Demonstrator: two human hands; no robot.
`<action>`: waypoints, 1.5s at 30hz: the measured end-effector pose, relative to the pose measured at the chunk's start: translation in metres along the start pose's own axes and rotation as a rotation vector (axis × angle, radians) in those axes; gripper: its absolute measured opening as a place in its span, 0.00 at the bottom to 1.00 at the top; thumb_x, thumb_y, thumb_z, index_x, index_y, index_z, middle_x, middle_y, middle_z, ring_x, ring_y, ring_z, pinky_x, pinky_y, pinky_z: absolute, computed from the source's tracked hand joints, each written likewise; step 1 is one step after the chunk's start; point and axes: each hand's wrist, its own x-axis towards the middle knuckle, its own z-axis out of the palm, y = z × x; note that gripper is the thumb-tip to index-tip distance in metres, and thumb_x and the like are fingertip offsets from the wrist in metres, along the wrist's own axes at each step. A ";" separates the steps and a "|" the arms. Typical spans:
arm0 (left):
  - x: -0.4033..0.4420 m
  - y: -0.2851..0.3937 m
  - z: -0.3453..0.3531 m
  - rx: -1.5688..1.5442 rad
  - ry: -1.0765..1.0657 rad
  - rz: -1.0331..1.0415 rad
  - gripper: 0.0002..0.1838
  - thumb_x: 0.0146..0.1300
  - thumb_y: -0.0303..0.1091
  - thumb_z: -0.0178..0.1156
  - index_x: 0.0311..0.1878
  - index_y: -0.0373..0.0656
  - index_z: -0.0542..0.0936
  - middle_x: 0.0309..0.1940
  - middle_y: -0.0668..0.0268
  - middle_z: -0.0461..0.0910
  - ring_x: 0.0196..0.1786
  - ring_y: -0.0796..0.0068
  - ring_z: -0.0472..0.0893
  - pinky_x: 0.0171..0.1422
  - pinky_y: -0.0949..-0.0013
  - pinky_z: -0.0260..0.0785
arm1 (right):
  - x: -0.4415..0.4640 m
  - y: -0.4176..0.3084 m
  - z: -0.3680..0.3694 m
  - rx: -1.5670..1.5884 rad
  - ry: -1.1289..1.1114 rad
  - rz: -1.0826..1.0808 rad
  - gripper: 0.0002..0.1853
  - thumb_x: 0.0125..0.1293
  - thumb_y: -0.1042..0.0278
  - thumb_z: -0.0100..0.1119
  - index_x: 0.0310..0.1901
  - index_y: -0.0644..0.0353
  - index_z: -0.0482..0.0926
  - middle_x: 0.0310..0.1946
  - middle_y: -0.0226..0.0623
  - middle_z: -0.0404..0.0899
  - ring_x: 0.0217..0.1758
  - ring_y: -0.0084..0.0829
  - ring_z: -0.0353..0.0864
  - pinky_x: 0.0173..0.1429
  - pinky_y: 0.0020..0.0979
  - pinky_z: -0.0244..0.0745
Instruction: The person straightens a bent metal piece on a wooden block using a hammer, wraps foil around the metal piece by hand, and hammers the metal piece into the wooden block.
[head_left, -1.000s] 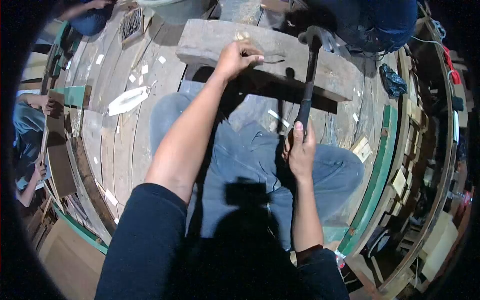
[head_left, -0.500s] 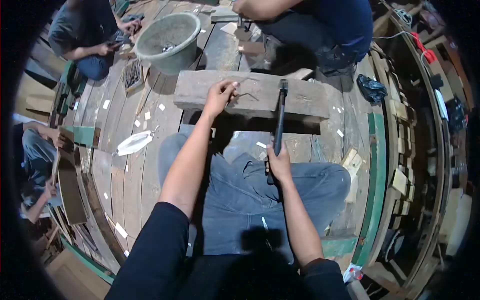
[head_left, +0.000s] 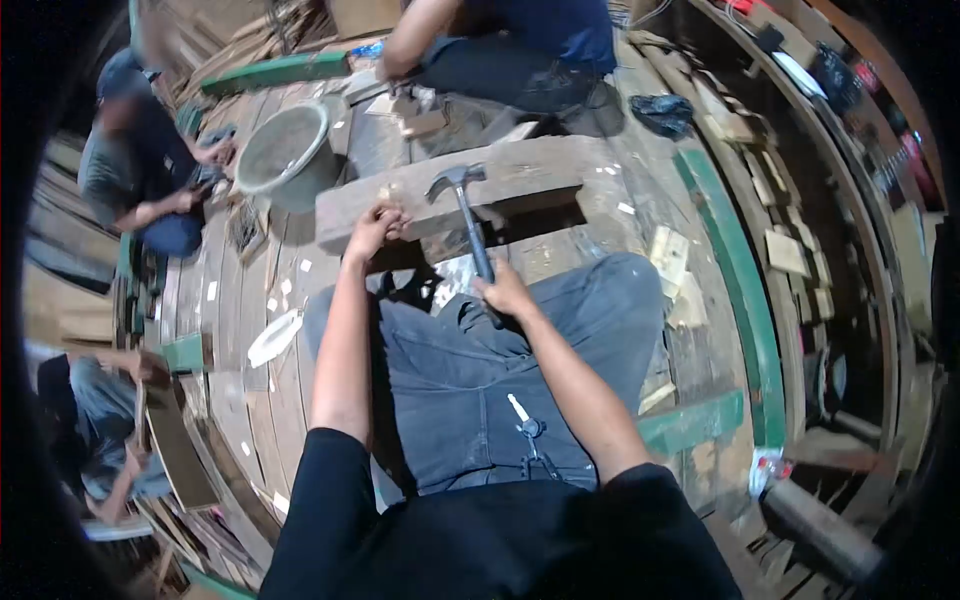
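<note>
Right hand (head_left: 508, 291): closed around the handle of the hammer (head_left: 474, 229).
Left hand (head_left: 374, 231): fingertips gathered by the left end of the beam (head_left: 535, 168); whether anything is pinched cannot be told.
Hammer: one, held with head far; probably stiff, head-heavy, best gripped low.
Beam: one, laid left to right; likely heavy, best lifted by both ends.
Bucket (head_left: 289, 150): one, far left.
</note>
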 end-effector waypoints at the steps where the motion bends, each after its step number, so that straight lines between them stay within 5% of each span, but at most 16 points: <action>1: -0.006 0.007 0.009 0.023 0.050 -0.031 0.10 0.72 0.28 0.54 0.52 0.37 0.74 0.36 0.61 0.81 0.30 0.82 0.75 0.31 0.80 0.67 | -0.011 -0.033 -0.009 0.284 -0.081 0.255 0.27 0.60 0.62 0.63 0.58 0.66 0.70 0.42 0.58 0.82 0.50 0.54 0.81 0.57 0.44 0.74; 5: 0.010 -0.012 -0.010 -0.058 0.099 -0.004 0.10 0.74 0.33 0.48 0.50 0.40 0.74 0.30 0.67 0.75 0.28 0.78 0.74 0.29 0.76 0.64 | -0.021 -0.035 -0.016 0.372 0.071 0.148 0.14 0.64 0.64 0.62 0.46 0.62 0.76 0.25 0.36 0.78 0.18 0.24 0.77 0.20 0.30 0.70; 9: 0.008 -0.007 -0.010 0.156 0.400 0.118 0.22 0.71 0.50 0.50 0.49 0.39 0.81 0.32 0.68 0.77 0.37 0.76 0.74 0.41 0.69 0.66 | -0.060 -0.074 -0.035 0.993 -0.221 0.429 0.10 0.69 0.60 0.59 0.35 0.52 0.70 0.17 0.23 0.64 0.14 0.19 0.62 0.18 0.23 0.58; 13: -0.013 0.017 -0.010 -0.417 0.450 0.148 0.13 0.72 0.42 0.54 0.30 0.49 0.72 0.19 0.77 0.64 0.19 0.85 0.62 0.23 0.76 0.53 | -0.039 -0.049 -0.124 1.079 -0.512 0.745 0.10 0.71 0.63 0.56 0.32 0.52 0.69 0.16 0.18 0.57 0.15 0.15 0.54 0.19 0.22 0.51; 17: -0.019 0.034 -0.017 -0.742 0.611 0.311 0.12 0.69 0.41 0.57 0.29 0.52 0.71 0.18 0.80 0.60 0.17 0.87 0.58 0.23 0.77 0.52 | -0.133 -0.257 -0.246 -0.256 0.099 0.614 0.07 0.70 0.65 0.58 0.41 0.60 0.76 0.20 0.25 0.69 0.17 0.18 0.64 0.21 0.24 0.59; 18: -0.031 0.057 -0.010 -0.845 0.643 0.328 0.15 0.69 0.40 0.57 0.27 0.51 0.68 0.17 0.78 0.60 0.16 0.84 0.58 0.22 0.77 0.48 | -0.150 -0.272 -0.306 -0.730 0.015 0.262 0.13 0.70 0.63 0.58 0.50 0.62 0.76 0.24 0.29 0.75 0.21 0.23 0.72 0.25 0.27 0.67; 22: -0.050 0.103 -0.008 -0.848 0.498 0.545 0.23 0.71 0.39 0.55 0.19 0.53 0.58 0.15 0.78 0.50 0.18 0.83 0.53 0.25 0.73 0.45 | -0.255 -0.502 -0.464 -1.269 0.598 -0.229 0.14 0.72 0.66 0.54 0.50 0.67 0.80 0.27 0.32 0.73 0.28 0.24 0.69 0.35 0.33 0.68; 25: -0.028 0.085 -0.017 -0.907 0.406 0.603 0.24 0.72 0.40 0.53 0.20 0.53 0.57 0.15 0.78 0.46 0.18 0.82 0.49 0.25 0.71 0.45 | -0.274 -0.620 -0.545 -1.493 0.891 0.056 0.19 0.73 0.58 0.52 0.46 0.70 0.79 0.36 0.37 0.82 0.42 0.31 0.80 0.50 0.30 0.74; 28: -0.010 0.077 -0.022 -1.104 0.685 0.168 0.17 0.64 0.50 0.63 0.34 0.44 0.81 0.18 0.75 0.75 0.20 0.83 0.68 0.26 0.72 0.58 | -0.201 -0.600 -0.530 -1.204 0.881 -0.457 0.19 0.73 0.56 0.51 0.46 0.68 0.79 0.35 0.37 0.82 0.42 0.32 0.80 0.51 0.32 0.76; 30: 0.027 0.045 -0.031 -1.145 0.522 0.427 0.27 0.63 0.52 0.63 0.56 0.41 0.79 0.38 0.65 0.86 0.34 0.78 0.81 0.35 0.71 0.67 | -0.146 -0.561 -0.519 -0.925 0.841 -0.748 0.20 0.72 0.55 0.51 0.46 0.68 0.80 0.35 0.37 0.82 0.42 0.32 0.81 0.51 0.33 0.77; 32: -0.039 0.091 -0.024 -0.922 0.656 0.712 0.24 0.71 0.43 0.55 0.18 0.51 0.61 0.13 0.80 0.54 0.17 0.83 0.55 0.24 0.71 0.48 | -0.056 -0.447 -0.381 -0.808 0.715 -0.868 0.14 0.69 0.67 0.53 0.52 0.65 0.76 0.40 0.38 0.81 0.41 0.31 0.81 0.48 0.31 0.79; 34: -0.056 0.093 -0.027 -0.788 0.747 0.472 0.19 0.70 0.43 0.57 0.22 0.49 0.70 0.15 0.80 0.62 0.18 0.85 0.60 0.25 0.73 0.52 | 0.002 -0.296 -0.198 -0.878 0.461 -0.855 0.18 0.65 0.78 0.55 0.57 0.62 0.72 0.45 0.39 0.81 0.41 0.31 0.82 0.46 0.28 0.80; 35: -0.047 0.084 -0.029 -0.813 0.726 0.429 0.16 0.69 0.43 0.58 0.26 0.48 0.73 0.16 0.80 0.65 0.19 0.86 0.62 0.26 0.73 0.53 | -0.010 -0.254 -0.090 -0.201 0.300 -0.432 0.08 0.66 0.77 0.54 0.46 0.62 0.75 0.40 0.36 0.79 0.36 0.27 0.78 0.38 0.30 0.79; 37: -0.032 0.073 -0.034 -0.840 0.719 0.388 0.13 0.68 0.42 0.59 0.30 0.46 0.77 0.18 0.80 0.68 0.20 0.87 0.64 0.26 0.74 0.55 | 0.030 -0.127 -0.045 -0.647 0.285 -0.562 0.07 0.68 0.67 0.54 0.32 0.57 0.71 0.24 0.30 0.69 0.22 0.25 0.69 0.26 0.32 0.68; 40: -0.027 0.066 -0.035 -0.746 0.688 0.381 0.13 0.68 0.41 0.59 0.31 0.44 0.77 0.19 0.80 0.68 0.20 0.87 0.64 0.26 0.76 0.56 | 0.002 -0.136 0.014 0.343 -0.139 0.571 0.12 0.69 0.63 0.51 0.26 0.50 0.65 0.13 0.23 0.51 0.12 0.23 0.52 0.19 0.29 0.53; 45: -0.027 0.089 -0.027 -0.863 0.630 0.394 0.15 0.69 0.40 0.59 0.25 0.48 0.73 0.16 0.80 0.63 0.18 0.87 0.60 0.23 0.75 0.51 | -0.037 -0.206 -0.054 0.498 -0.232 0.252 0.17 0.72 0.63 0.50 0.24 0.51 0.60 0.10 0.21 0.52 0.08 0.19 0.49 0.15 0.28 0.46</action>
